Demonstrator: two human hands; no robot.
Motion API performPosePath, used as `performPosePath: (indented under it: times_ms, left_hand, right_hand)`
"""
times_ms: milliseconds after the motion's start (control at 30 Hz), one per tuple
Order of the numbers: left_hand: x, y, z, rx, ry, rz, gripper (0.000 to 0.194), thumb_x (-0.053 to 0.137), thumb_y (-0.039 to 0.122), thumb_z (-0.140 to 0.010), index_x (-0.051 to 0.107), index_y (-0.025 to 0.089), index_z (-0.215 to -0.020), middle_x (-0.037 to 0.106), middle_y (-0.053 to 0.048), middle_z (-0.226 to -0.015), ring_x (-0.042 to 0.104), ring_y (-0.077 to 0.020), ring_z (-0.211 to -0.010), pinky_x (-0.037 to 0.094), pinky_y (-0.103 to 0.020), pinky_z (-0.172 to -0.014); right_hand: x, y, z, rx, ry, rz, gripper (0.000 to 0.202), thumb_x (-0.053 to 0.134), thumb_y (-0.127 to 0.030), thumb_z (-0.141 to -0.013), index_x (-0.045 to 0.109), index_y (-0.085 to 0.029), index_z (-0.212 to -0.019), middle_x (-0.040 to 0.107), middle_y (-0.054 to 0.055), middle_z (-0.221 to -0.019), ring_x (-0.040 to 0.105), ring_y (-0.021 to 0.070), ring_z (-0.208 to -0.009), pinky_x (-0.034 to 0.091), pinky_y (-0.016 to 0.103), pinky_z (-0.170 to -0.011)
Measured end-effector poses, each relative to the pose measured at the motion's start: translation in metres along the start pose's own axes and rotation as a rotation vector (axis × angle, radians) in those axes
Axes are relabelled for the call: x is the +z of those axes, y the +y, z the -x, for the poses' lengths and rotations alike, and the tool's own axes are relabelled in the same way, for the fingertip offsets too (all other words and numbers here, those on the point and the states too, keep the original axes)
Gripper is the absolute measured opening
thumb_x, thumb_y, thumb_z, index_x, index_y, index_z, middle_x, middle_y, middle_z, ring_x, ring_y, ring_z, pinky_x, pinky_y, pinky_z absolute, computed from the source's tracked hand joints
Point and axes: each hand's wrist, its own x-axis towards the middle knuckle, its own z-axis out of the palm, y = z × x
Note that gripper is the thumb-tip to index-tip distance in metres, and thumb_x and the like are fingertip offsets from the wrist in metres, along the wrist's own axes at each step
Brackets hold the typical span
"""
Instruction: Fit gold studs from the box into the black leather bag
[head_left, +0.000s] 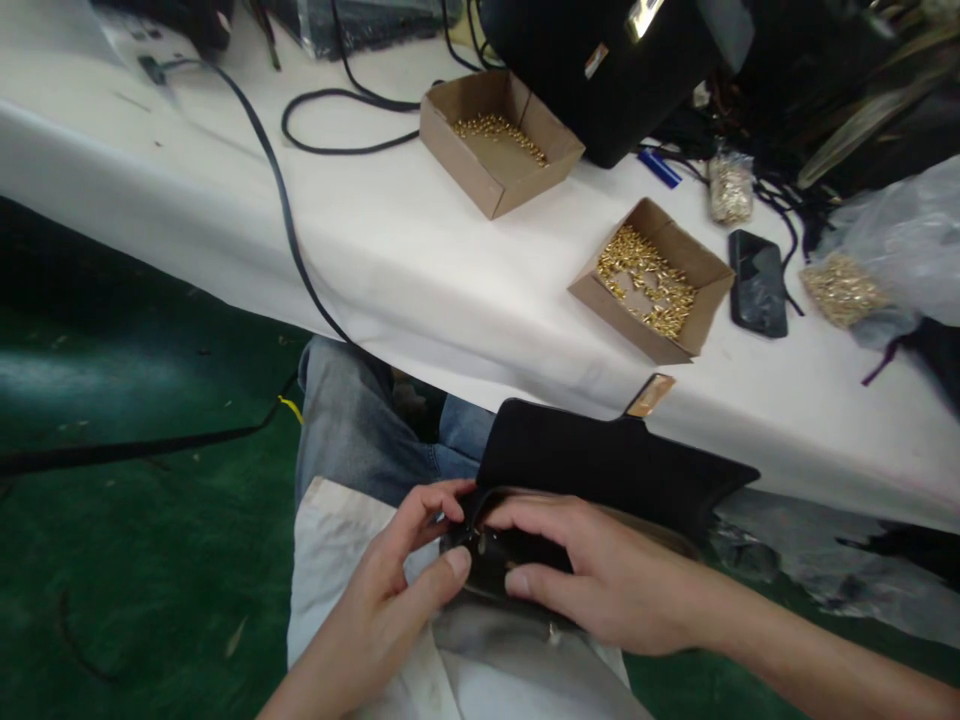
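Note:
A black handbag (495,565) rests on my lap, over a pale apron. Its flap (592,460) is folded back toward the table, with a brownish metal-looking tab (652,395) at the edge. My left hand (397,570) pinches the bag's left end, thumb in front and fingers behind. The fingers of my right hand (607,575) reach into the bag's opening while the thumb presses the front wall, so the hand is closed on it. A small shiny fitting shows between the hands; its details are blurred.
On the white-covered table (360,230) stand two cardboard boxes, one (465,170) farther back and one (607,305) nearer, holding small gold metal pieces. A black phone (759,285), bagged gold pieces (844,290), a blue object (660,167) and a black cable (281,190) lie around them.

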Motion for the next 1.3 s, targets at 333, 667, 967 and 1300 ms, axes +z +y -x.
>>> performPosePath:
  times_ms: [333, 667, 967, 1300]
  left_hand:
    - [0.000, 0.007, -0.003, 0.037, -0.015, -0.049, 0.015, 0.072, 0.040, -0.105, 0.068, 0.027, -0.112, 0.054, -0.005, -0.168, 0.066, -0.0300, -0.138, 0.051, -0.037, -0.113]
    - [0.001, 0.004, -0.004, 0.052, -0.006, -0.029, 0.021, 0.074, 0.046, -0.104, 0.073, 0.028, -0.114, 0.055, -0.007, -0.169, 0.057, -0.0344, -0.151, 0.046, -0.044, -0.124]
    - [0.004, 0.001, -0.004, 0.034, 0.039, -0.020, 0.021, 0.074, 0.046, -0.105, 0.070, 0.027, -0.113, 0.058, -0.008, -0.165, 0.064, -0.0336, -0.142, 0.046, -0.049, -0.128]
    - [0.006, 0.002, -0.007, 0.063, 0.029, -0.029, 0.021, 0.073, 0.046, -0.106, 0.069, 0.028, -0.115, 0.058, -0.006, -0.166, 0.061, -0.0325, -0.146, 0.047, -0.044, -0.126]
  right_hand:
    - [0.008, 0.003, 0.003, -0.121, -0.058, 0.135, 0.026, 0.076, -0.006, -0.095, 0.068, -0.024, -0.111, 0.073, 0.002, -0.116, 0.068, 0.0208, -0.107, 0.053, 0.032, -0.095]
    - [0.030, 0.023, -0.001, -0.192, 0.179, 0.275, 0.027, 0.071, -0.013, -0.085, 0.067, -0.024, -0.110, 0.074, 0.000, -0.097, 0.068, 0.0203, -0.085, 0.049, 0.032, -0.079]
    - [0.028, 0.015, 0.004, -0.023, 0.229, 0.067, 0.016, 0.070, -0.017, -0.100, 0.056, -0.025, -0.098, 0.068, -0.003, -0.095, 0.063, 0.0166, -0.084, 0.045, 0.029, -0.077]
    - [0.037, 0.019, 0.006, -0.064, 0.293, -0.117, 0.017, 0.067, -0.015, -0.105, 0.055, -0.026, -0.102, 0.075, 0.000, -0.110, 0.073, 0.0180, -0.099, 0.053, 0.029, -0.082]
